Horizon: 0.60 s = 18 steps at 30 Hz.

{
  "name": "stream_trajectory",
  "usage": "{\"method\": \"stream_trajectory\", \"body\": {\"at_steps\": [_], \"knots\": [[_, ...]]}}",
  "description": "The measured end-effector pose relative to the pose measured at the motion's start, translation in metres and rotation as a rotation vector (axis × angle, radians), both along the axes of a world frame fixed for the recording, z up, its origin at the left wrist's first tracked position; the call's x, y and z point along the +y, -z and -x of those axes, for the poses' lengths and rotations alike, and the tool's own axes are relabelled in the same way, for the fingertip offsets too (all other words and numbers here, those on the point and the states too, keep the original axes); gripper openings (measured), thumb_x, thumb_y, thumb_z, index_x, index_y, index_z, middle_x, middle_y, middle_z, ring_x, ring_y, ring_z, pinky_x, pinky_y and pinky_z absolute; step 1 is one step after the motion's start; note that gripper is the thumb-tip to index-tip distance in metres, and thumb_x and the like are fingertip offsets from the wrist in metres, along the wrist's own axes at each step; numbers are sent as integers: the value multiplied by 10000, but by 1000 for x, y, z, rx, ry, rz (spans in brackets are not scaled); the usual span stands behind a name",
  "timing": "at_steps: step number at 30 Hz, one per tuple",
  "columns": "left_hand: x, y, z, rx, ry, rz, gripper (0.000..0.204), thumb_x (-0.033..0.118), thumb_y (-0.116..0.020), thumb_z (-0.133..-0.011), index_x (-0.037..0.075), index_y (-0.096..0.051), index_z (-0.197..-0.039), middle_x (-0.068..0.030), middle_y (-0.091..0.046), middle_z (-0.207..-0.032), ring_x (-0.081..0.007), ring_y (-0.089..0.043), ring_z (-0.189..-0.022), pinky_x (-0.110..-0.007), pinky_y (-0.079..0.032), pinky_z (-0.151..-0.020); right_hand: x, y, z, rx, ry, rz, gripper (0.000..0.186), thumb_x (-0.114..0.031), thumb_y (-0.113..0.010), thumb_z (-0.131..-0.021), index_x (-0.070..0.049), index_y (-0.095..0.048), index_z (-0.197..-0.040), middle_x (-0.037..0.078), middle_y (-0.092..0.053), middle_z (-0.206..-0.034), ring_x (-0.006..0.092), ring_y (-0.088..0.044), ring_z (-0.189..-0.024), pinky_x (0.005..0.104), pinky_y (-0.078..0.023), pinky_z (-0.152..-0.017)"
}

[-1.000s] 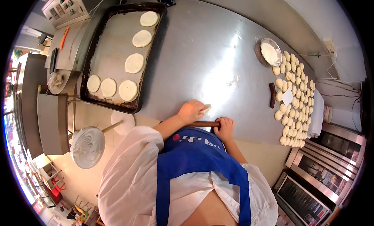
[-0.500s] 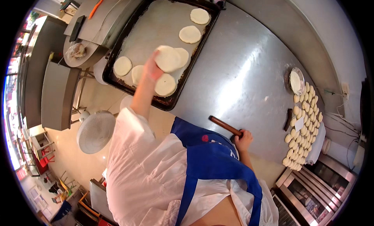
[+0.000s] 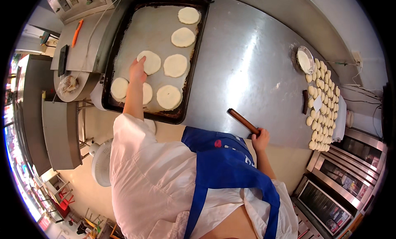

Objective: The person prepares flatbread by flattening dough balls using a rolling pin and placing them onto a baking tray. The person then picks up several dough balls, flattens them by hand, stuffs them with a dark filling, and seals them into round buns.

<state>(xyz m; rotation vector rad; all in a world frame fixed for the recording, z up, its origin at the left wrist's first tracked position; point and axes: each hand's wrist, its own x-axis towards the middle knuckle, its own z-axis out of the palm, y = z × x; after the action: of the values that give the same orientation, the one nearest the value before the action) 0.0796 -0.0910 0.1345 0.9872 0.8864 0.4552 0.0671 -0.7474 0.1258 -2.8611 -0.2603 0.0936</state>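
My left hand is stretched out over the big dark-edged tray, thumb lying on the near-left edge of a flat dough round. That round sits in the middle of the tray, just beside another round to its right. My fingers are mostly hidden from above, so I can't fairly say whether they pinch the dough or have let it go.

My right hand is closed around one end of a brown rolling pin, which slants up and left over the near edge of the metal table, close to my blue apron. Six more rounds lie in the tray: three up the right side, counting that neighbour, one at the lower right, one at the lower left, and one partly covered by my forearm.

Well off to the right, many small dough pieces are packed together, with a white card on them. A bowl of white powder stands at their far end.
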Motion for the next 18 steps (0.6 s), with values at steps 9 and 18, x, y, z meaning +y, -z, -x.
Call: {"method": "stream_trajectory", "body": {"at_steps": [9,18], "knots": [[-39,-8,12,696,287,-1588,758,403,-593,-962,-29,-304,-1513,-243,-322,-1562,-376,-309,-1451,-571,-252,-1159,6,-1,4,-66,-11,1,290,-139,-678,-729,-62,-612,-1001,139,-618,-974,365,-571,-975,488,-457,-883],[-84,-18,29,820,707,-1462,853,551,-478,-977,-27,-226,-1551,-223,-174,-1639,-359,-157,-1523,-562,-144,-1208,34,-24,-7,-30,-47,-145,286,-137,-691,-758,-68,-647,-1032,154,-628,-998,378,-589,-992,492,-472,-880]]}}
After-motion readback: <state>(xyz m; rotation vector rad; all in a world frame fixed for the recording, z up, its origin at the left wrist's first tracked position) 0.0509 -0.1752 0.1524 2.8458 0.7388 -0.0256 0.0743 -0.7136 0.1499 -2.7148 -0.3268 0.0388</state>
